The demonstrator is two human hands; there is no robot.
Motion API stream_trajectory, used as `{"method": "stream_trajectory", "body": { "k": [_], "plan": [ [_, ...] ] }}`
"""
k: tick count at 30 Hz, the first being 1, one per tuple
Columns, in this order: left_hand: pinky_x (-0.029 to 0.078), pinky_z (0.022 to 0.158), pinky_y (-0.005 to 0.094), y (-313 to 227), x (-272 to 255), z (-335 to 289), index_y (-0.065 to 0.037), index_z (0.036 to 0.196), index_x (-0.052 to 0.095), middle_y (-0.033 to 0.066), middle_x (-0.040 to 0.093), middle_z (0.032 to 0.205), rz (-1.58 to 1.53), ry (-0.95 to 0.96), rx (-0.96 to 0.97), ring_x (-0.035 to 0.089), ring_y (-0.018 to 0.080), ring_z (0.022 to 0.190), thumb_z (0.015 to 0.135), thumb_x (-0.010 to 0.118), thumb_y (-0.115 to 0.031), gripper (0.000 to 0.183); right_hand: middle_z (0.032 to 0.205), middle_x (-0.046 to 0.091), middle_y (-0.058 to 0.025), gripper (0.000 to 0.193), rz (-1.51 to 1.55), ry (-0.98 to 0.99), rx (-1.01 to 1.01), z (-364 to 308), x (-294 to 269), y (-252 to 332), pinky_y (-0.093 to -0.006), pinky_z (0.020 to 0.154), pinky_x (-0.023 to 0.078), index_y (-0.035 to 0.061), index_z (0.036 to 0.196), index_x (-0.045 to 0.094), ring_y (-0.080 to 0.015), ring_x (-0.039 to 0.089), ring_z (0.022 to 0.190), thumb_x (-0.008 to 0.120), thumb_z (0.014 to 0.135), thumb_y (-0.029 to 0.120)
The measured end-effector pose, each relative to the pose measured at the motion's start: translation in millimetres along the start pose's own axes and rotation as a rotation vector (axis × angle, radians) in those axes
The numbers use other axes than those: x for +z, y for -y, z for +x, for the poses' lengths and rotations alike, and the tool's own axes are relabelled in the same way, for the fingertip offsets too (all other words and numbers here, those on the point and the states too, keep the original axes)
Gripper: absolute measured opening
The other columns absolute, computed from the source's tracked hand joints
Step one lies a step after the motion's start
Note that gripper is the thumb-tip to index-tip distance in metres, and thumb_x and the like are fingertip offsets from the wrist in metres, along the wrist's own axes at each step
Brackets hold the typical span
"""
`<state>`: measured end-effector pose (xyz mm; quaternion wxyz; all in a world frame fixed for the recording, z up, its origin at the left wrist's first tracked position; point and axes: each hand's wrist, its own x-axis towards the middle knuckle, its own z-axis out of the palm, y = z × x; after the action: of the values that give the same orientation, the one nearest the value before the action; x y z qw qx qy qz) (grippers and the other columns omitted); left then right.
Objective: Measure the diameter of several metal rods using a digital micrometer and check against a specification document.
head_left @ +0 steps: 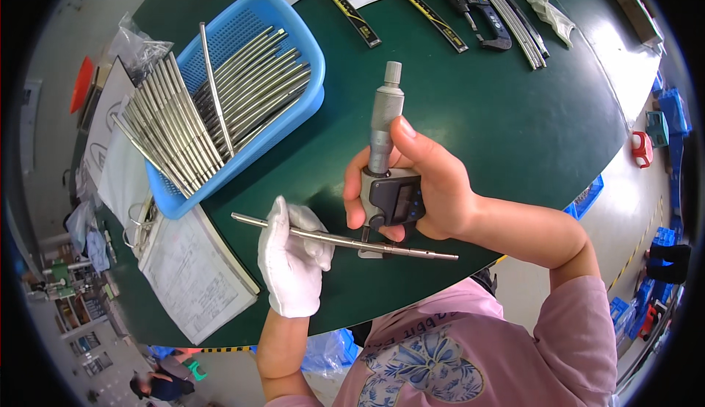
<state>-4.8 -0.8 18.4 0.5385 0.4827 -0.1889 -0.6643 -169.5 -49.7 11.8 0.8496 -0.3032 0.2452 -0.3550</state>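
A green table [507,120] carried a blue basket [316,62] filled with metal rods [170,124], a stack of papers [198,275] lying just beside it. The gloved left hand [291,264] was closed around one slim rod [345,242], which slanted over the table and crossed the measuring end of a digital micrometer [380,150]. The bare right hand [444,190] was wrapped around that micrometer.

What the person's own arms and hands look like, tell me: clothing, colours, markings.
The left hand wears a plain white fabric glove ending around the wrist; the right hand is bare. No watch or bracelet shows. The right sleeve is short, loose and dusty pink; a little of the pink left sleeve shows at the lower edge.
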Motion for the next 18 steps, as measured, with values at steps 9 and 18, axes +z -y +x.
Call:
{"method": "stream_trajectory", "body": {
  "k": [9, 18],
  "plan": [
    [0.034, 0.036, 0.0241, 3.8, 1.5, -5.3, -0.003, 0.067, 0.046, 0.0047, 0.039, 0.049, -0.006, 0.008, -0.057, 0.038, 0.0137, 0.039, 0.088, 0.032, -0.031, 0.037, 0.066, 0.057, -0.0117, 0.067, 0.113, 0.028, 0.041, -1.3, 0.4, -1.7, -0.0223, 0.041, 0.036, -0.0004, 0.081, 0.053, -0.0134, 0.044, 0.045, 0.018, 0.079, 0.057],
    [0.035, 0.038, 0.0245, 5.5, 1.4, -5.5, -0.003, 0.068, 0.046, 0.0055, 0.041, 0.051, -0.013, 0.028, -0.075, 0.040, 0.0146, 0.040, 0.088, 0.032, -0.031, 0.037, 0.063, 0.056, -0.0104, 0.062, 0.086, 0.000, 0.027, -2.1, 1.1, -0.1, -0.0225, 0.039, 0.035, 0.0002, 0.078, 0.053, -0.0129, 0.042, 0.039, 0.029, 0.079, 0.057]
  ]
}}
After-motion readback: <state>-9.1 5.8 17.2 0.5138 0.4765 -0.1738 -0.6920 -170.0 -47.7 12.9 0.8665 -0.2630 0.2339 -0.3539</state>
